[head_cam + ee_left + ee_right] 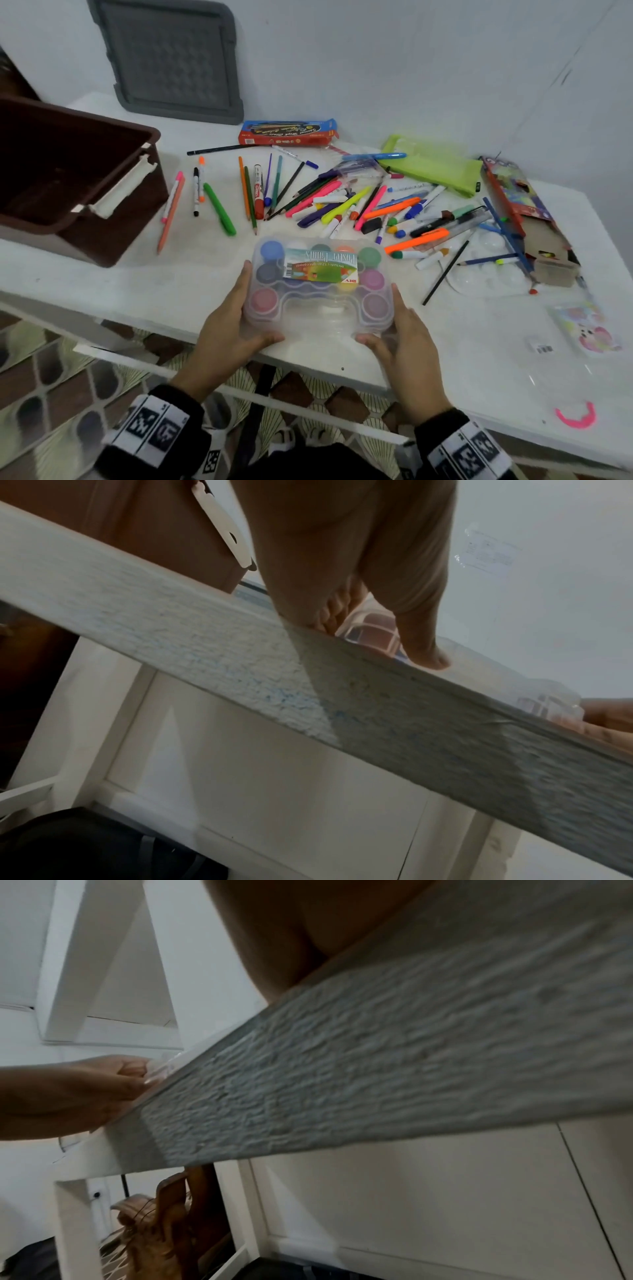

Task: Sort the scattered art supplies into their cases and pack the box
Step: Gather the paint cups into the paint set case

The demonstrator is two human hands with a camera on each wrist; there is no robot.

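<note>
The clear poster paint case [317, 284] is held at both ends by the left hand [229, 329] and right hand [407, 346]; packing into the brown box [68, 178] is judged next.

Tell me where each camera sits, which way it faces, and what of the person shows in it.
Head: above the table, looking forward and down at the paint case, loose pens and brown box; left hand, right hand and both sleeves show.
Left wrist: below the table edge, looking up along the left hand at the case; the right hand's fingers show at right.
Right wrist: below the edge, facing up and leftward; its own palm and the left hand show.
Shared: all three see the table edge and both hands.
</note>
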